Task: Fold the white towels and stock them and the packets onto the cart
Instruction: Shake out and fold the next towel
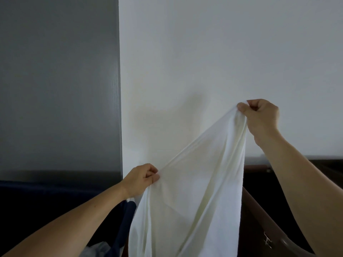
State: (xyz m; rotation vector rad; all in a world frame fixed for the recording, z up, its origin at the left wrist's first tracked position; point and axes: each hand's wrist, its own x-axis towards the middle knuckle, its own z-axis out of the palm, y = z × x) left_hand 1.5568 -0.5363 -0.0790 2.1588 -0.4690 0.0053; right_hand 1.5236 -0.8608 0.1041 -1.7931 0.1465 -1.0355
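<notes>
White towel (194,191) is hanging in mid-air in front of a pale wall (204,52), stretched on a slant between two raised hands, with nothing carrying it from below.

At the far left a grey panel (55,80) is standing beside the wall, and below it everything is sinking into dark shadow that is hard to read. The left hand (143,178) is sitting low, its fingers curled tight into the palm and its thumb pinching the towel's lower edge against the forefinger. Just under that wrist a fold of dark blue fabric (128,208) is showing, and what it belongs to is not clear.

From the left hand's pinch the towel's upper edge is running taut, up and to the right. The rest of the cloth is falling in long soft folds and is being cut off by the bottom edge of the frame, so its lower end is not showing.

The right hand (259,115) is holding much higher, closed like a fist, gripping a bunched corner between thumb and curled fingers. Its fingertips are hiding behind the gathered cloth. Below the right forearm dark brown furniture (269,210) is lying in shadow, with a small metal fitting (267,240) glinting on it, too blurred to identify.
</notes>
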